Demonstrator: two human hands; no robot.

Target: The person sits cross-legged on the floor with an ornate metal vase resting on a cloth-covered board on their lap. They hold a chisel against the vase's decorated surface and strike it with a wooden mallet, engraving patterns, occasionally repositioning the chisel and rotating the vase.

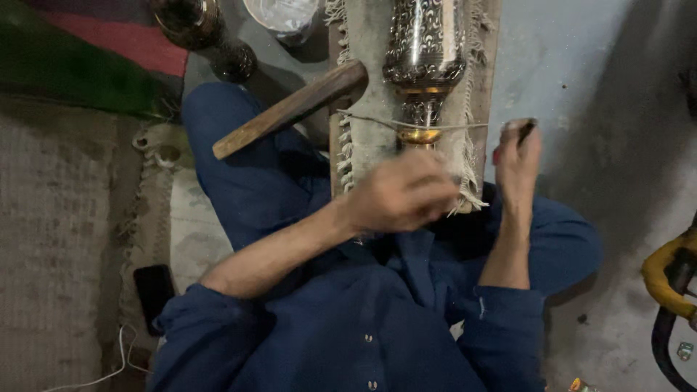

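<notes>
Two hands at work over an engraved metal vase lying on its side on a fringed mat across a narrow board, neck toward the lap. Left hand loosely curled, blurred, fingers drawn together near the brass collar at the neck; cannot tell whether anything is pinched. Right hand raised beside the board's right edge, fingertips pressed together on a small dark tool with a red end. Thin wire running across the mat at the collar, from the left fringe toward the right hand. Body of the vase already fully patterned and polished; judged well along, with work at the neck and collar not yet finished. Wooden mallet resting untouched, angled off the board's left edge over a blue-clad knee. Beyond the board's far left corner, a dark metal pot and a pale bowl. Seated on the floor: bare grey concrete to the right, woven rug to the left, black phone with white cable on it. Yellow-and-black hose at far right. Dim light.
</notes>
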